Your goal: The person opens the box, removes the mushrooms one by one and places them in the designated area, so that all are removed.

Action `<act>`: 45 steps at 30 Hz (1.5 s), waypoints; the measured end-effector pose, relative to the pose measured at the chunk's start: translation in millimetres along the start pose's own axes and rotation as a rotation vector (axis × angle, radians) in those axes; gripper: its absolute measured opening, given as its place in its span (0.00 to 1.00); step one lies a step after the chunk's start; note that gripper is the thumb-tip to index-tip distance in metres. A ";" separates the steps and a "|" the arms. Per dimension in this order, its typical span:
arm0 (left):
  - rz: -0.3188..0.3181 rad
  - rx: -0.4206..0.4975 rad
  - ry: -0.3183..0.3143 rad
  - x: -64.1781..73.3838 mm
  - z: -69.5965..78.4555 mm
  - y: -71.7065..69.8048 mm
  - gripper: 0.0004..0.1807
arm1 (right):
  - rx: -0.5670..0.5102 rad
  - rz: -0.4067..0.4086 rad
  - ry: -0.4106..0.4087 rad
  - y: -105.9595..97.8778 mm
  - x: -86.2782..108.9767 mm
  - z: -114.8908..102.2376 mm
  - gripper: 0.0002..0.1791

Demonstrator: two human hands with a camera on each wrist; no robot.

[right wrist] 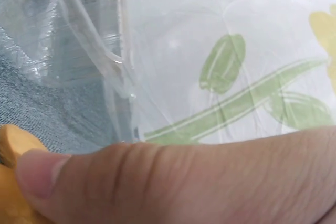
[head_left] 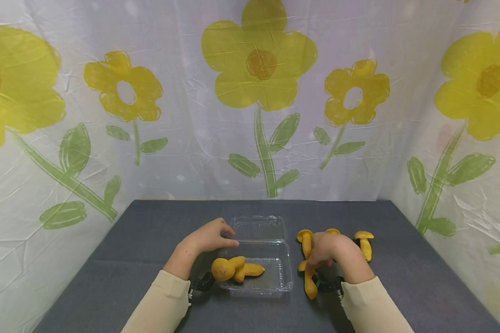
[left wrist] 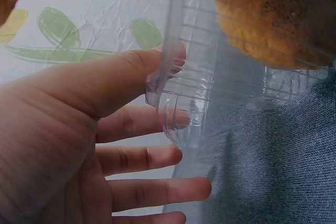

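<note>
A clear plastic clamshell container [head_left: 286, 277] lies with its lid [head_left: 258, 229] folded back. Yellow mushrooms [head_left: 225, 269] rest in its left part, one across another. My left hand [head_left: 210, 237] is at the container's left side, thumb and fingers loosely extended and holding nothing; in the left wrist view the container wall [left wrist: 194, 77] stands before the thumb tip. To the right of the container, my right hand [head_left: 329, 247] pinches a yellow mushroom [head_left: 310, 286], whose stem points towards me. The right wrist view has the thumb against this mushroom [right wrist: 16, 198]; the other fingers are hidden there.
Around the right hand lie more yellow mushrooms: one to its left [head_left: 305, 238], one partly hidden behind it [head_left: 332, 231] and one to its right [head_left: 364, 245]. A dark grey cloth [head_left: 158, 231] covers the table. Flower-printed sheets [head_left: 183, 152] enclose the back and sides.
</note>
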State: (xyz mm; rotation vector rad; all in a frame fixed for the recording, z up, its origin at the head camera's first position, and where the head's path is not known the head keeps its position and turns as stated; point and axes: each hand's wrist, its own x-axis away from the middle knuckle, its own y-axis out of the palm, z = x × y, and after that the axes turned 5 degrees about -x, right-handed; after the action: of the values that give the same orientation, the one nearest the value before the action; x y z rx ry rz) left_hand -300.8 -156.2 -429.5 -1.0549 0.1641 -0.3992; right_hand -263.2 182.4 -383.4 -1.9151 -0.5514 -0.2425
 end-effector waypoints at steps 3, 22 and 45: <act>0.003 -0.001 0.001 -0.1 0.0 0.1 0.20 | 0.004 0.013 0.001 -2.8 2.3 0.3 0.13; 0.001 -0.004 0.001 -0.7 0.0 0.1 0.21 | -0.007 0.164 -0.177 -19.4 27.2 -22.9 0.14; -0.001 -0.004 -0.005 -1.0 0.6 0.6 0.21 | 0.051 0.288 -0.627 6.6 26.9 -59.9 0.26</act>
State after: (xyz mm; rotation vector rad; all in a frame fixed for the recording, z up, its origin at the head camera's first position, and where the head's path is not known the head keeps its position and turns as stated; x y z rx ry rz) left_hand -301.3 -155.0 -429.8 -1.0598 0.1600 -0.3969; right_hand -231.4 132.8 -353.6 -1.9804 -0.6664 0.5713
